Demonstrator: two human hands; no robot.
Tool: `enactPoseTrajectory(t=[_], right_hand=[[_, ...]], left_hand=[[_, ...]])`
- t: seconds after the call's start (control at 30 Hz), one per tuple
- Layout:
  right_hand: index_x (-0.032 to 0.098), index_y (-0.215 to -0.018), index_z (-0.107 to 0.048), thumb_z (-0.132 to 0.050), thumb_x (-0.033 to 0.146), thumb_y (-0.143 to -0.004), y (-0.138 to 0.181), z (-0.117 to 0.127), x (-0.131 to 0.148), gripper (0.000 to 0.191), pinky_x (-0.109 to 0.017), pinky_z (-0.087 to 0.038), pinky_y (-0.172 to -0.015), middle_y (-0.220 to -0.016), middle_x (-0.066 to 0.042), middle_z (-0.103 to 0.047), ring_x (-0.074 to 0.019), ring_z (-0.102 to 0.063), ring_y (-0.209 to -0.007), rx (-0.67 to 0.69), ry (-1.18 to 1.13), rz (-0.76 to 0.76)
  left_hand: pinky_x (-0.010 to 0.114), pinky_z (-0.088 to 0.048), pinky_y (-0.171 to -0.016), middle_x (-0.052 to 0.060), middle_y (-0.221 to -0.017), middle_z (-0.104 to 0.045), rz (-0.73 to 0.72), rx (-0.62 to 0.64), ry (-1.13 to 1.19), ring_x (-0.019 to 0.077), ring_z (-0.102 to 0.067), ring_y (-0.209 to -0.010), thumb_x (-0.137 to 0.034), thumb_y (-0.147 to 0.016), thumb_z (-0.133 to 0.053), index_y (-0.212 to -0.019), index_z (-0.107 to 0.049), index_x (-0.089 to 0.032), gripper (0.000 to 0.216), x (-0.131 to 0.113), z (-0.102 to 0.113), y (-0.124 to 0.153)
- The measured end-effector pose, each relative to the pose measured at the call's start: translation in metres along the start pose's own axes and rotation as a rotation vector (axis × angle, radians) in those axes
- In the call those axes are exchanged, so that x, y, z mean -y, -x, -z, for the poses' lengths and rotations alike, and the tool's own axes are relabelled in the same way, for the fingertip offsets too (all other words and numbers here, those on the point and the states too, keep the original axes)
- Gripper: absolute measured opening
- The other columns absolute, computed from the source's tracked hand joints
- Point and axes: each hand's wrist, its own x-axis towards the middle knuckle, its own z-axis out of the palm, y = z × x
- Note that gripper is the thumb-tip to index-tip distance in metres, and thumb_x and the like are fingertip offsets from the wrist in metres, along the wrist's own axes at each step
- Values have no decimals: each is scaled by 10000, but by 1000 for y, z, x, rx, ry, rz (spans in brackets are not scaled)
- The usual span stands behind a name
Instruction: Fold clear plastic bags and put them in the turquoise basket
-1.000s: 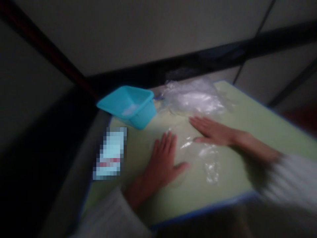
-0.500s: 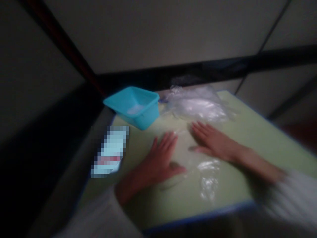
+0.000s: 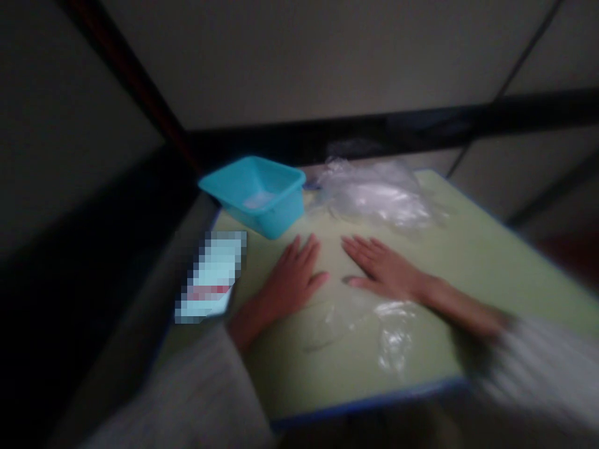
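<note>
A thin clear plastic bag (image 3: 393,337) lies on the yellow-green tabletop (image 3: 290,386), wrinkled and shiny at its near right part. Its far outline is hard to make out. My left hand (image 3: 292,274) rests palm down to the left of the bag's upper part, fingers stretched forward and thumb out to the right. Across a narrow gap, my right hand (image 3: 386,265) is laid flat just beyond the wrinkled part, its fingers pointing forward and left. Neither hand grips anything.
A turquoise plastic basket (image 3: 281,215) with something pale inside stands at the back left. Beside it is a heap of clear plastic bags (image 3: 384,196). A pixelated phone-like rectangle (image 3: 213,274) lies along the left edge. Wall panels (image 3: 327,62) rise behind the table.
My left hand has shifted slightly left and away from me over the tabletop. My right hand has slid left, bringing it nearer the middle. Both remain flat.
</note>
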Motion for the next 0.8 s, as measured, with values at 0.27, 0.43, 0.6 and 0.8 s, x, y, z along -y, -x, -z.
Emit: enactPoseTrajectory(t=[0.27,0.43,0.6,0.8], right_hand=[[107,-1470,-250,-211,677,-896,14,2,-30,809,-471,-206,-1142,-1523,-130,-258,-296,-179,-1412,-11,44,-200],[144,-1459,-287,-257,663,-901,22,2,-45,763,-503,-238,-1124,-1503,-136,-318,-302,-217,-1401,-114,41,-234],[129,-1437,-343,-309,646,-900,21,11,-39,746,-532,-276,-1102,-1482,-163,-349,-332,-295,-1371,-153,6,-216],[79,-1337,-488,-343,552,-936,18,22,-26,636,-481,-318,-1099,-1411,-185,-456,-312,-374,-1334,-165,-16,-133]], left_hand=[[524,-229,-1116,169,-1525,-232,31,36,-36,407,-156,-1399,-453,-932,-393,-1414,-334,-62,623,-3,2,0],[535,-229,-1114,202,-1516,-233,52,11,73,380,-131,-1411,-454,-915,-425,-1401,-342,-66,628,0,2,0],[471,-245,-1133,233,-1513,-222,212,-96,229,282,-171,-1425,-390,-942,-358,-1367,-351,-30,557,9,-5,-3],[436,-270,-1134,202,-1430,-409,290,-135,297,247,-319,-1377,-357,-923,-382,-1262,-482,-40,475,15,-10,-10]])
